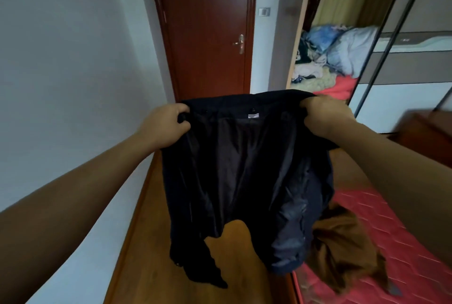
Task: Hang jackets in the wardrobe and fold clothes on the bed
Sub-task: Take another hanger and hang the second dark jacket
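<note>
Both forearms stretch out ahead, and the left hand (166, 125) and right hand (325, 117) each have their fingers curled tight into the shoulders of a dark jacket (244, 169), held up in the air with its shiny lining facing us and its hem dangling. By my reading we're early in the hanging part: no hanger in sight, and the jacket not yet in any wardrobe. Below and right of the jacket, a brown garment (342, 242) lies crumpled on the red bed (396, 242), unfolded, so folding is left too. Above and right of the jacket, what looks like a mirrored panel shows a heap of clothes (318, 58), more work waiting, I'd say. Under the jacket runs a wooden floor (146, 267); behind it, a closed reddish door (208, 34); left of it, a plain pale wall (73, 58).
</note>
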`<state>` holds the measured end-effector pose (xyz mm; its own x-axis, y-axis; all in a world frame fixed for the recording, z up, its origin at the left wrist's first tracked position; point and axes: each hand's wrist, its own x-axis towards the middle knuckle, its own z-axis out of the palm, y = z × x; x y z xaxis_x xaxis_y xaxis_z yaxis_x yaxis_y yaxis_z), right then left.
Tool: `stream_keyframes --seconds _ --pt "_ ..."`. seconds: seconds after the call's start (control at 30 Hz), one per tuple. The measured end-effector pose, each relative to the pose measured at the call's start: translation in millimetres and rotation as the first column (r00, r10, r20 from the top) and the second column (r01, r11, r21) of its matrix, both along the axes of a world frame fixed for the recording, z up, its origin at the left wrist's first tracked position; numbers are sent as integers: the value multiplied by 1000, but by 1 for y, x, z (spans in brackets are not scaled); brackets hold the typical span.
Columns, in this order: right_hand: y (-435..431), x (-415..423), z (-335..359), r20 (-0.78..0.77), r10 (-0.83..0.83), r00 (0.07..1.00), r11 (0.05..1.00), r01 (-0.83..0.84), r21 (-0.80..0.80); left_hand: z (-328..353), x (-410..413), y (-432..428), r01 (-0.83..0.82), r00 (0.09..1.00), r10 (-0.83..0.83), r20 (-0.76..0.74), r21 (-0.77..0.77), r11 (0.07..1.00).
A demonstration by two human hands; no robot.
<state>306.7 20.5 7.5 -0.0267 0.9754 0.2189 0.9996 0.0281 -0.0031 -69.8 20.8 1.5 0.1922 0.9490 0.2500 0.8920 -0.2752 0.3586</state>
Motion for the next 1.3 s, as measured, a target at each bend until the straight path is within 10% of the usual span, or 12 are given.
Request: stream_keyframes --seconds 1.3 --pt "612 411 -80 -111 -689 716 722 665 -190 -88 517 863 632 763 -646 18 -225 741"
